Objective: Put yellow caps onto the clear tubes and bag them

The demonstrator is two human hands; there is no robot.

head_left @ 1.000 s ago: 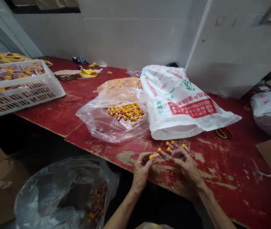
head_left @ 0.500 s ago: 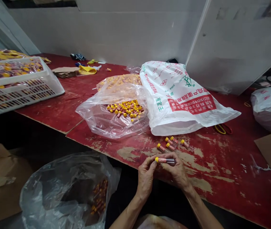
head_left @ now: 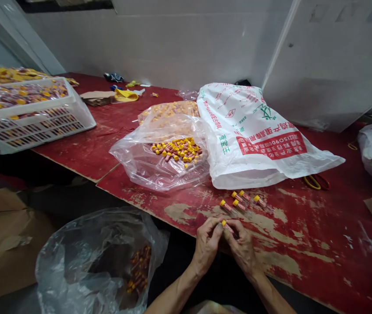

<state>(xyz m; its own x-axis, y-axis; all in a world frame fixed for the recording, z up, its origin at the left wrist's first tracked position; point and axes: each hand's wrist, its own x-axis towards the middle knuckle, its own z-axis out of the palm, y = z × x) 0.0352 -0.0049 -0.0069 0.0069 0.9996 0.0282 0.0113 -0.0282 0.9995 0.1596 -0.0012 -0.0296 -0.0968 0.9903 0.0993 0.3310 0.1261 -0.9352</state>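
My left hand (head_left: 206, 246) and my right hand (head_left: 243, 248) meet at the near edge of the worn red table (head_left: 304, 244). Both pinch one small clear tube with a yellow cap (head_left: 227, 226) between their fingertips. Just beyond my fingers several more yellow-capped tubes (head_left: 240, 201) lie loose on the table. Farther back an open clear plastic bag (head_left: 160, 159) holds a heap of the same tubes (head_left: 177, 150).
A printed white sack (head_left: 258, 139) lies right of the clear bag. A white slotted basket (head_left: 32, 117) of packed tubes stands at the left. Below the table edge an open plastic bag (head_left: 101, 261) holds tubes. Cardboard box (head_left: 2, 244) at left; yellow-handled scissors (head_left: 315, 182) at right.
The tube held level between both hands is now drawn in, with both hands' fingers closed tighter around it. The view shifted slightly.
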